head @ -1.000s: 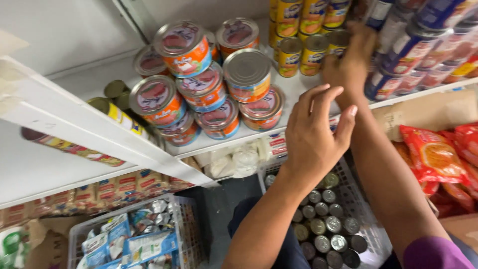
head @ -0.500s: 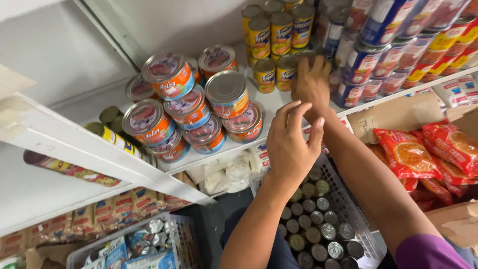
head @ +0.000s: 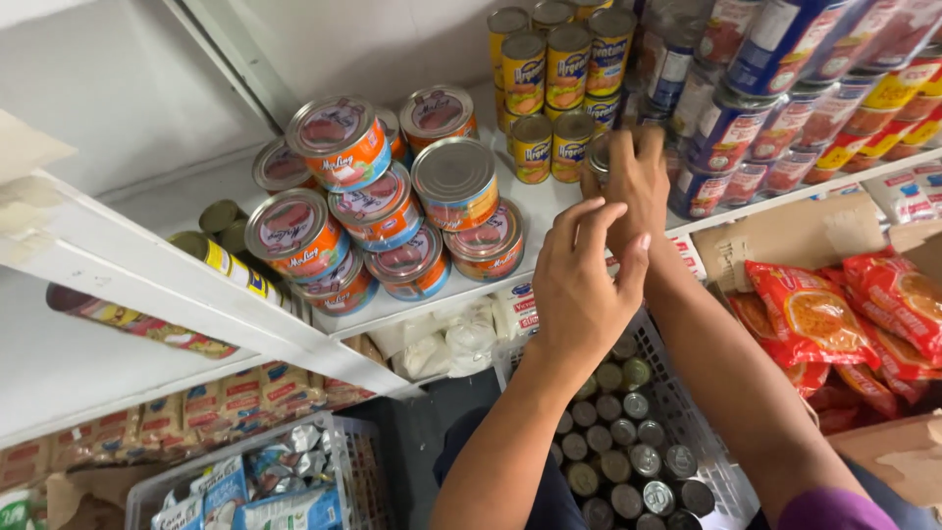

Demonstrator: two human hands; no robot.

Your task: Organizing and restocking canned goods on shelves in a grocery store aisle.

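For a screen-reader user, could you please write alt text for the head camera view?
The right hand grips a small can on a white shelf beside yellow cans, with the left hand raised empty just below. Round orange-and-blue tins are stacked to the left; a basket of cans sits underneath.

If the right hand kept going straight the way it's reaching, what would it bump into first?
Most likely the small yellow cans at the shelf front. The right hand reaches up toward them, and its fingers already seem to close on one can. The blue-labelled cans sit just to the side; depth is hard to judge.
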